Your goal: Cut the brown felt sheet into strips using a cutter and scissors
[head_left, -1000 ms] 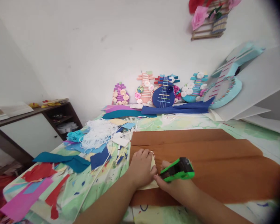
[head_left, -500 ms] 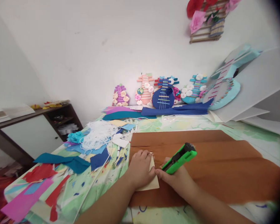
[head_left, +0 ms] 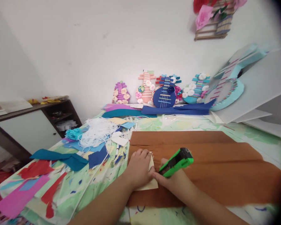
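Observation:
A large brown sheet [head_left: 215, 168] with fold creases, felt or fabric by its look, lies on the table before me. On its left part rests a cream card [head_left: 151, 185], pressed down under my left hand [head_left: 139, 168], whose fingers lie flat and extend away from me. In my right hand [head_left: 174, 182] is a green and black utility knife [head_left: 176, 162], its handle slanting up to the right. The knife's tip is hidden at my right fingers, by the card's right edge. My right thumb is close to my left thumb.
White cord [head_left: 97, 132] lies tangled at the left, among felt scraps such as a teal strip [head_left: 61, 158] and a pink piece [head_left: 23, 195]. Decorated lute shapes, one of them dark blue [head_left: 164, 98], stand along the wall. Large white boards [head_left: 255, 97] lean at the right.
The knife and my right hand have shifted slightly left and toward me along the card's edge. My left hand stays on the card. The whole view has moved a little.

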A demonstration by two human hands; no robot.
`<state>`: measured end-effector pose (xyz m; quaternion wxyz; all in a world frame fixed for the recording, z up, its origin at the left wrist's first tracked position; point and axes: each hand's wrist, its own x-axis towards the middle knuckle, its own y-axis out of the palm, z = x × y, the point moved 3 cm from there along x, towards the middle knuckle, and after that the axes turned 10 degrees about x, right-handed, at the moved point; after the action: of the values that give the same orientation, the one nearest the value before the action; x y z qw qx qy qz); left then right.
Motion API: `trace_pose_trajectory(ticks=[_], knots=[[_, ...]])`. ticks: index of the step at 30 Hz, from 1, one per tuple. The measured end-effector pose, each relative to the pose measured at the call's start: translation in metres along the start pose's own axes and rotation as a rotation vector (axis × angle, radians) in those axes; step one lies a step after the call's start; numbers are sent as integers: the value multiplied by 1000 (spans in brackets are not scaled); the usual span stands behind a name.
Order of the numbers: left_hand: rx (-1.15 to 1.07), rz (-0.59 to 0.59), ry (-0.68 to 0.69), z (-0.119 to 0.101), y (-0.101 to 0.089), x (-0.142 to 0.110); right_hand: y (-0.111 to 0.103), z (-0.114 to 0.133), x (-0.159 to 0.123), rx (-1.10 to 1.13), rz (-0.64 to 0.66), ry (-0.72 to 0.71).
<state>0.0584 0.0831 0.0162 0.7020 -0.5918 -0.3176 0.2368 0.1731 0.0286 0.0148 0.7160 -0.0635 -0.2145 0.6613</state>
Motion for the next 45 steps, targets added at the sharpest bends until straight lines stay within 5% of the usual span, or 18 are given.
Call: trace_pose_trajectory(ticks=[6,19,25,39,45], knots=[[6,-13,1,-1,-3,-1,-9,-8,-1,86,-55,88],[9,-1,-8,0,0,1,0,4,-4,29,112,25],[5,14,-6,1,-1,2,-5,-6,-3,122,31,89],[-8,11,-15,1,0,2,0,-3,-5,59,140,54],[1,8,-7,0,-1,1,-5,-6,-3,112,69,71]])
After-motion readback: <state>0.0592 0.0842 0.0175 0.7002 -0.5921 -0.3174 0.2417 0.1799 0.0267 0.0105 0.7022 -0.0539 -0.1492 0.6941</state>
